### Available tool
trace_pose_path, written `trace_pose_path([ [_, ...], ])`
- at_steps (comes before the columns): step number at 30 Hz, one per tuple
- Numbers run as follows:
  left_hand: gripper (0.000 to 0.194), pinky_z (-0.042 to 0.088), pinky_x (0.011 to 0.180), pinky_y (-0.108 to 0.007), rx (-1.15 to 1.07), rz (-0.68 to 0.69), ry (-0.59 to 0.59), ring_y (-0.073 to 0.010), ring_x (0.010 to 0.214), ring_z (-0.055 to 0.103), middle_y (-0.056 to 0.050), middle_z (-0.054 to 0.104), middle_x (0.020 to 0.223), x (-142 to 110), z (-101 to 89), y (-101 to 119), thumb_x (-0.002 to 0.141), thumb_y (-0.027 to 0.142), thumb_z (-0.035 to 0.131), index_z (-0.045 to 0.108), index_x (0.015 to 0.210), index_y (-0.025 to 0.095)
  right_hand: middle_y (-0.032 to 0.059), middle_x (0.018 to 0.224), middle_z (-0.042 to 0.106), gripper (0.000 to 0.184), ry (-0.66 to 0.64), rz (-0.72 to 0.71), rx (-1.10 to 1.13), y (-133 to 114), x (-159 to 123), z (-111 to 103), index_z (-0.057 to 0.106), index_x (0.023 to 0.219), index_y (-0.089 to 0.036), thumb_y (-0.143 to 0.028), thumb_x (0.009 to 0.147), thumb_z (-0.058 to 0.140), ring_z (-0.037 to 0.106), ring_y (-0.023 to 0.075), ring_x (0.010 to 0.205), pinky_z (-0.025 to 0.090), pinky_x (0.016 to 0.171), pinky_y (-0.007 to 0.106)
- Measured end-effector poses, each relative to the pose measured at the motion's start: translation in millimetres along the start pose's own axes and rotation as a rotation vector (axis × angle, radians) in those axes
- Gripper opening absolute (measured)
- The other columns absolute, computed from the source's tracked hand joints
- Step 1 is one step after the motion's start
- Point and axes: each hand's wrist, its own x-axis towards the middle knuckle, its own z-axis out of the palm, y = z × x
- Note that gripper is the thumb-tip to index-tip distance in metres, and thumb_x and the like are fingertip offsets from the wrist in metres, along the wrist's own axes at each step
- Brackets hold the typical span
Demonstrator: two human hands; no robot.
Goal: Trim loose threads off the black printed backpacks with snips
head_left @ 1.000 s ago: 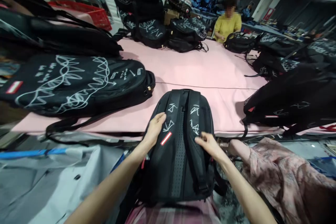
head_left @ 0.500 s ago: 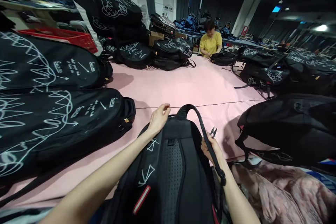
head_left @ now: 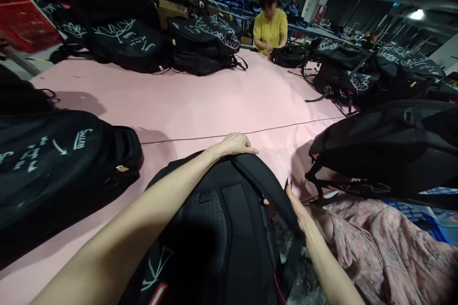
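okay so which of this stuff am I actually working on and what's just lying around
In hand:
- black backpack, left hand at its top
- its shoulder strap, held by right hand

Apparently just lying about:
- left-side backpack
- right-side backpack
- red crate
- cardboard box

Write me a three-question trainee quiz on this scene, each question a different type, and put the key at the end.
1. True or false: the right hand is at a strap of the nearest backpack.
2. Which is at the top edge of that backpack?
A) the red crate
B) the left hand
C) the cardboard box
3. Fill in the color: the person at the far side of the pink table wears a ____ shirt.
Key: 1 true; 2 B; 3 yellow.
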Motion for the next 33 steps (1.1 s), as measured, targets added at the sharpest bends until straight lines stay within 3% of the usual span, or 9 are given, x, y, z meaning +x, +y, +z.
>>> trace_pose_path([
  [6,0.047,0.021,0.049,-0.024,0.004,-0.069,-0.022,-0.0103,0.044,0.034,0.004,0.036,0.041,6.5,3.8,-4.4,0.066,0.062,0.054,0.057,0.047,0.019,0.0128,0.087,0.070,0.047,-0.066,0.076,0.064,1.1,0.4,-11.1,0.065,0.099,-0.009,-0.051,0.079,0.056,0.066,0.0175,0.067,0.050,0.057,0.025],
  [11,0.049,0.022,0.050,-0.024,0.032,-0.082,-0.010,-0.0103,0.044,0.033,0.004,0.029,0.039,3.5,4.7,-7.5,0.069,0.063,0.052,0.055,0.046,0.019,0.0114,0.085,0.071,0.042,-0.056,0.114,0.151,7.3,4.1,-9.8,0.065,0.094,-0.008,-0.046,0.084,0.050,0.064,0.0150,0.059,0.049,0.051,0.023],
  [14,0.049,0.025,0.052,-0.023,0.038,-0.077,0.035,-0.0108,0.046,0.037,0.004,0.035,0.041,-3.1,4.3,-7.6,0.072,0.062,0.050,0.059,0.052,0.019,0.0115,0.083,0.071,0.041,-0.054,0.121,0.185,7.9,2.1,-8.5,0.064,0.093,-0.008,-0.045,0.085,0.050,0.063,0.0154,0.058,0.047,0.046,0.022],
  [16,0.042,0.031,0.057,-0.023,0.041,-0.018,0.131,-0.0126,0.055,0.045,0.002,0.049,0.052,-13.3,6.8,-2.1,0.075,0.058,0.050,0.065,0.065,0.019,0.0116,0.081,0.071,0.040,-0.045,0.134,0.212,7.5,-0.2,-6.6,0.064,0.094,-0.008,-0.044,0.085,0.049,0.063,0.0151,0.057,0.046,0.044,0.021],
  [19,0.030,0.035,0.074,-0.029,0.078,0.131,0.495,-0.0181,0.080,0.052,-0.004,0.063,0.083,-43.3,22.7,21.4,0.083,0.044,0.049,0.067,0.088,0.020,0.0119,0.079,0.071,0.039,-0.046,0.139,0.261,6.9,-4.2,-2.1,0.063,0.096,-0.007,-0.041,0.086,0.049,0.060,0.0128,0.050,0.044,0.042,0.020],
  [21,0.025,0.034,0.079,-0.034,0.115,0.223,0.665,-0.0199,0.087,0.051,-0.005,0.064,0.088,-70.8,43.2,45.8,0.086,0.038,0.049,0.067,0.088,0.021,0.0106,0.075,0.070,0.037,-0.044,0.135,0.302,6.4,-7.1,2.0,0.063,0.096,-0.007,-0.040,0.086,0.050,0.058,0.0116,0.047,0.044,0.042,0.019],
  [24,0.022,0.032,0.079,-0.036,0.118,0.382,0.604,-0.0198,0.088,0.050,-0.004,0.064,0.089,-109.5,79.5,82.6,0.081,0.040,0.057,0.068,0.092,0.024,0.0034,0.059,0.065,0.027,0.026,0.134,0.363,5.0,-11.8,9.9,0.062,0.085,-0.010,-0.034,0.086,0.050,0.054,0.0102,0.042,0.044,0.042,0.019],
  [27,0.022,0.031,0.078,-0.037,0.094,0.413,0.546,-0.0197,0.091,0.049,-0.003,0.064,0.097,-130.6,104.6,105.6,0.078,0.036,0.063,0.067,0.097,0.026,-0.0022,0.049,0.057,0.024,0.097,0.158,0.363,5.3,-17.0,18.4,0.060,0.076,-0.013,-0.029,0.088,0.046,0.050,0.0086,0.039,0.043,0.041,0.018],
  [33,0.011,0.034,0.072,-0.034,0.098,0.427,0.456,-0.0181,0.084,0.049,-0.003,0.064,0.083,-136.9,112.0,116.5,0.084,0.024,0.055,0.065,0.080,0.020,-0.0036,0.046,0.052,0.029,0.100,0.152,0.265,19.9,-30.7,22.9,0.057,0.071,-0.016,-0.033,0.089,0.042,0.046,0.0086,0.037,0.042,0.041,0.019],
])
